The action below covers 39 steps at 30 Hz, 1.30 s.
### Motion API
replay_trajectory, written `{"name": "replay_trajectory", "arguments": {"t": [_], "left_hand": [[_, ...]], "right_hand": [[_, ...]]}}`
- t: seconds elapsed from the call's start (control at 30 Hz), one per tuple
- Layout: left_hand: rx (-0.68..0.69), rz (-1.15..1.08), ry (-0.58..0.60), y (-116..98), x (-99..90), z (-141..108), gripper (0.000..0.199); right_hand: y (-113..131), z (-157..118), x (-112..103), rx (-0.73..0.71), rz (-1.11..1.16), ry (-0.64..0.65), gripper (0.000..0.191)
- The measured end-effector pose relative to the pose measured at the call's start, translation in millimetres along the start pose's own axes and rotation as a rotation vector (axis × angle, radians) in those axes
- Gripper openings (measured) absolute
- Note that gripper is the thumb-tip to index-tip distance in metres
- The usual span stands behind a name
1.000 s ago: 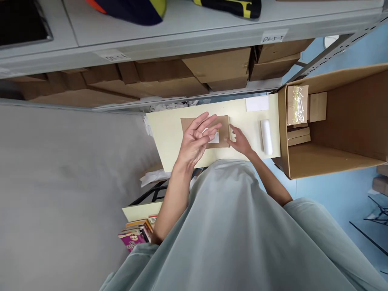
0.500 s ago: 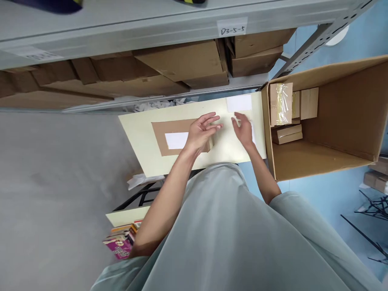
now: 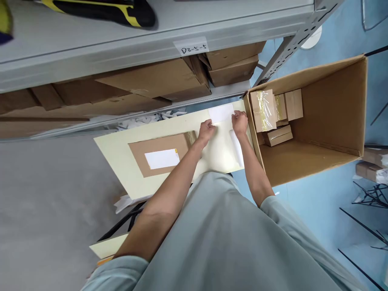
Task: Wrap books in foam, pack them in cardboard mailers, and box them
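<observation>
A white paper sheet [image 3: 220,112] lies on the cream board [image 3: 115,141] at its far right side. My left hand [image 3: 207,131] is closed at the sheet's near left corner, fingers curled. At its right edge, my right hand [image 3: 240,122] pinches the paper, fingertips partly hidden. A second white paper [image 3: 235,147] is beside and partly behind my right forearm. Left of my left hand, a flat cardboard package [image 3: 136,151] rests on the board, carrying a white label [image 3: 162,159] with a small yellow mark.
A large open carton [image 3: 330,121] stands right of the board, with several small taped boxes [image 3: 263,110] inside. Beyond the board is a metal shelf [image 3: 121,58] holding brown cartons [image 3: 157,81]. A black and yellow tool [image 3: 106,12] lies on the upper shelf.
Both hands have come down from above the board to the white sheet, and their fingers have closed at its edges. The package now sits farther left of my left hand. The view has shifted.
</observation>
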<state>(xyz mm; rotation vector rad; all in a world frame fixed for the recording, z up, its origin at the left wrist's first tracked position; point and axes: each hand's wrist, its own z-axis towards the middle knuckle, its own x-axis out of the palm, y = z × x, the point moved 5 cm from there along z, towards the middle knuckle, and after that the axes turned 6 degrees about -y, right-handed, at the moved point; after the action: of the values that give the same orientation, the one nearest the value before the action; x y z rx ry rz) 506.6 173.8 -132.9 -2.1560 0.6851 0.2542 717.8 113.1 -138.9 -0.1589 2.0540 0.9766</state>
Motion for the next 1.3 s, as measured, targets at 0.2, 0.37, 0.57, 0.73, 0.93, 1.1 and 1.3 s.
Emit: {"name": "replay_trajectory", "arguments": {"t": [0.2, 0.37, 0.57, 0.73, 0.93, 1.1, 1.3], "left_hand": [[-0.064, 0.003, -0.011, 0.3, 0.2, -0.4, 0.057], [0.001, 0.171, -0.027, -25.2, -3.6, -8.1, 0.045], [0.245, 0.172, -0.098, -85.3, -23.3, -20.9, 0.036], [0.274, 0.306, -0.184, -97.1, -78.3, -4.4, 0.018], [0.093, 0.459, -0.181, -75.3, -113.6, 2.2, 0.030], [0.058, 0.608, -0.156, -76.0, -111.3, -13.5, 0.031], [0.112, 0.690, -0.112, -86.7, -106.4, -35.7, 0.026]], "right_hand": [[2.5, -11.2, -6.8, 0.050, 0.184, -0.120, 0.037], [25.7, -21.8, -26.3, 0.004, 0.060, -0.164, 0.034], [84.2, -67.7, -29.2, -0.234, 0.035, -0.018, 0.038], [113.6, -90.8, -8.9, -0.422, 0.105, 0.145, 0.044], [90.0, -54.2, 36.7, -0.248, 0.015, 0.268, 0.060], [91.5, -51.5, 44.1, -0.220, -0.272, 0.399, 0.070], [101.5, -50.2, 33.1, -0.168, -0.352, 0.485, 0.071]]}}
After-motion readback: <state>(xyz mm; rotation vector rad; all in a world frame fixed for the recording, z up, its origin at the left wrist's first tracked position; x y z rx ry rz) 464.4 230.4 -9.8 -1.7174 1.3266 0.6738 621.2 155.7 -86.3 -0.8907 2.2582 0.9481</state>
